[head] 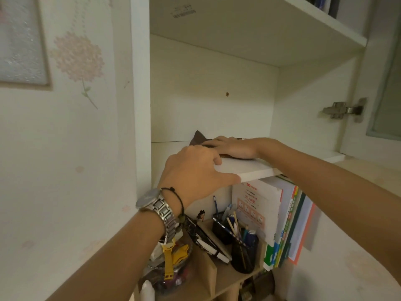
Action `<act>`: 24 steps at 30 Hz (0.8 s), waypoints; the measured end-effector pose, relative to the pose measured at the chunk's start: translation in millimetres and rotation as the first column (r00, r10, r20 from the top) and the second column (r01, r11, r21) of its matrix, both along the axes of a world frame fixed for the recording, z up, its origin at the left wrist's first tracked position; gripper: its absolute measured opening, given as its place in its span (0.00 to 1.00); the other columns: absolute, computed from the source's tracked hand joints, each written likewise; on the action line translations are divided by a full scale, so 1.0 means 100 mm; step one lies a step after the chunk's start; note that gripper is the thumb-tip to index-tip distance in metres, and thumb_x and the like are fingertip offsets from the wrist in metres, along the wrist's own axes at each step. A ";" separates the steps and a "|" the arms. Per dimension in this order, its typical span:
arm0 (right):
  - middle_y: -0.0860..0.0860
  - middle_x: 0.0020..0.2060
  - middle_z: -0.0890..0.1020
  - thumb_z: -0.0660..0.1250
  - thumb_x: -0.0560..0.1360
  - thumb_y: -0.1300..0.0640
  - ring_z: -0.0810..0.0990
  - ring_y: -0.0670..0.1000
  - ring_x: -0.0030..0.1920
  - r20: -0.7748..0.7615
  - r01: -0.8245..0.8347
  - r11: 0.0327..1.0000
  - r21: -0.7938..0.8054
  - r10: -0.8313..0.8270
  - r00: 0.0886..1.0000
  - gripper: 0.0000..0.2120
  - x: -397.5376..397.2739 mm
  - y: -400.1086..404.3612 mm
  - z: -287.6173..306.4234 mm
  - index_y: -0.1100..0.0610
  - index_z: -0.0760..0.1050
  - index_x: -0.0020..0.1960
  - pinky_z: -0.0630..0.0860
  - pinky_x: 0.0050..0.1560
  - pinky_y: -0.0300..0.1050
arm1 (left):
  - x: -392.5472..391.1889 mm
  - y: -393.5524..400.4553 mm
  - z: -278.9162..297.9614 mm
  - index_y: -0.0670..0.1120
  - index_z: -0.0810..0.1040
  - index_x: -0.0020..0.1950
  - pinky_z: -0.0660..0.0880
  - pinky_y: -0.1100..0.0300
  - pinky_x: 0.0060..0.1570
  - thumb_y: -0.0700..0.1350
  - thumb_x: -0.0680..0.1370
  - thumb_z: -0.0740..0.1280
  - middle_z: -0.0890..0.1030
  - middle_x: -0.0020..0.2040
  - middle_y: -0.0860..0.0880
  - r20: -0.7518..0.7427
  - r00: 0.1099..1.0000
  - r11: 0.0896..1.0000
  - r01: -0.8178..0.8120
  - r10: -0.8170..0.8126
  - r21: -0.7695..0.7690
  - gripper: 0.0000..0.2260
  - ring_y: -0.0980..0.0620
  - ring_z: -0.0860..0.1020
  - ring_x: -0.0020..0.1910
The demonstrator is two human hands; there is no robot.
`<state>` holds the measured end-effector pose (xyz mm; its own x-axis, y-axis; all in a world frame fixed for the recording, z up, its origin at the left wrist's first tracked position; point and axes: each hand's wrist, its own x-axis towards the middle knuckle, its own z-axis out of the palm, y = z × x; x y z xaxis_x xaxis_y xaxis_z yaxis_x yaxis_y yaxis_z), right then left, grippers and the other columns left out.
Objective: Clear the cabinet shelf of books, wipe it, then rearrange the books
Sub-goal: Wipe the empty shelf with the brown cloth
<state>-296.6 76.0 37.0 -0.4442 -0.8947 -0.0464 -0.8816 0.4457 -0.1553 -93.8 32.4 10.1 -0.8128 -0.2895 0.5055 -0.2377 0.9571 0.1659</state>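
The white cabinet shelf (256,169) holds no books that I can see. My right hand (233,147) lies flat on a dark brown cloth (198,137) on the shelf, one corner of the cloth sticking up behind my fingers. My left hand (195,170), with a metal watch on the wrist, rests on the shelf's front edge, thumb under the lip. Upright books (282,220) with white, green and orange covers stand on the level below the shelf.
Below the shelf are pen holders (240,242), a small figurine (201,215), a yellow watch strap (168,260) and clutter. An open cabinet door (386,88) with a metal hinge (342,109) stands at right. Flowered wallpaper (78,57) covers the left wall.
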 end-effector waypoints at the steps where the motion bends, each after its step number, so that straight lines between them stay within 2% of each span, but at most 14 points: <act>1: 0.44 0.75 0.57 0.48 0.78 0.34 0.54 0.55 0.75 0.002 -0.010 1.000 -0.007 0.010 1.000 0.26 0.03 0.06 -0.01 0.36 0.52 0.76 0.50 0.73 0.61 | 0.01 0.00 0.00 0.59 0.77 0.58 0.65 0.61 0.42 0.68 0.70 0.65 0.76 0.59 0.57 -0.011 1.000 1.000 0.009 -0.009 0.006 0.21 0.57 0.72 0.54; 5: 0.45 0.75 0.57 0.49 0.80 0.36 0.53 0.55 0.75 0.011 -0.028 0.999 -0.046 0.029 1.000 0.25 0.17 0.28 -0.02 0.37 0.53 0.76 0.50 0.74 0.58 | 0.06 0.02 -0.02 0.58 0.78 0.54 0.62 0.68 0.35 0.65 0.72 0.66 0.78 0.55 0.58 -0.076 0.996 0.998 0.055 -0.056 -0.012 0.16 0.60 0.71 0.48; 7: 0.45 0.75 0.58 0.48 0.80 0.36 0.54 0.55 0.75 -0.004 -0.039 0.998 -0.051 0.039 0.999 0.25 0.22 0.38 -0.03 0.37 0.53 0.76 0.50 0.74 0.59 | 0.07 0.03 -0.03 0.58 0.79 0.52 0.66 0.66 0.38 0.63 0.73 0.66 0.78 0.53 0.58 -0.109 0.991 0.996 0.079 -0.083 -0.042 0.13 0.59 0.73 0.48; 9: 0.46 0.73 0.60 0.47 0.76 0.32 0.57 0.56 0.73 -0.039 -0.054 0.997 -0.047 0.052 0.998 0.28 0.27 0.47 -0.06 0.36 0.54 0.75 0.52 0.73 0.60 | 0.08 0.04 -0.03 0.58 0.79 0.51 0.69 0.64 0.43 0.61 0.73 0.67 0.79 0.52 0.58 -0.128 0.985 0.992 0.110 -0.116 -0.055 0.11 0.59 0.74 0.49; 13: 0.47 0.72 0.62 0.43 0.69 0.28 0.59 0.56 0.71 -0.101 -0.060 0.997 -0.057 0.054 0.993 0.33 0.33 0.61 -0.10 0.34 0.55 0.73 0.54 0.72 0.61 | 0.14 0.10 -0.02 0.58 0.81 0.48 0.66 0.69 0.39 0.57 0.74 0.67 0.79 0.46 0.61 -0.153 0.971 0.982 0.176 -0.185 -0.072 0.07 0.62 0.75 0.45; 15: 0.47 0.72 0.62 0.44 0.72 0.30 0.60 0.56 0.71 -0.135 -0.045 0.997 -0.066 0.036 0.990 0.31 0.37 0.65 -0.12 0.35 0.55 0.74 0.55 0.72 0.61 | 0.20 0.13 -0.01 0.58 0.82 0.45 0.71 0.65 0.41 0.56 0.74 0.68 0.78 0.42 0.62 -0.183 0.960 0.978 0.208 -0.211 -0.031 0.05 0.61 0.76 0.44; 17: 0.48 0.73 0.62 0.45 0.77 0.33 0.60 0.57 0.71 -0.163 -0.040 0.996 -0.077 0.028 0.986 0.27 0.40 0.69 -0.14 0.36 0.55 0.74 0.55 0.72 0.61 | 0.26 0.16 0.00 0.58 0.82 0.46 0.75 0.61 0.44 0.55 0.75 0.67 0.79 0.43 0.61 -0.204 0.955 0.977 0.213 -0.214 -0.031 0.05 0.61 0.77 0.46; 20: 0.47 0.72 0.63 0.45 0.77 0.33 0.60 0.56 0.71 -0.152 -0.023 0.995 -0.097 0.008 0.988 0.26 0.45 0.71 -0.14 0.35 0.54 0.74 0.55 0.72 0.61 | 0.42 0.17 -0.01 0.56 0.82 0.50 0.76 0.59 0.45 0.54 0.76 0.66 0.82 0.46 0.58 -0.269 0.941 0.971 0.160 -0.205 -0.180 0.07 0.58 0.78 0.47; 22: 0.47 0.72 0.63 0.45 0.79 0.35 0.61 0.56 0.71 -0.140 -0.013 0.994 -0.105 -0.002 0.990 0.23 0.48 0.71 -0.13 0.35 0.55 0.74 0.55 0.72 0.60 | 0.56 0.15 0.01 0.53 0.83 0.47 0.76 0.56 0.42 0.53 0.76 0.66 0.83 0.43 0.55 -0.359 0.901 0.940 0.130 -0.245 -0.315 0.07 0.54 0.78 0.45; 24: 0.47 0.72 0.62 0.46 0.81 0.38 0.60 0.55 0.71 -0.138 -0.021 0.993 -0.112 0.006 0.990 0.21 0.51 0.71 -0.14 0.35 0.54 0.74 0.55 0.72 0.59 | 0.70 0.08 0.03 0.50 0.83 0.45 0.76 0.54 0.43 0.51 0.75 0.66 0.83 0.43 0.53 -0.466 0.839 0.915 0.087 -0.280 -0.393 0.08 0.51 0.79 0.46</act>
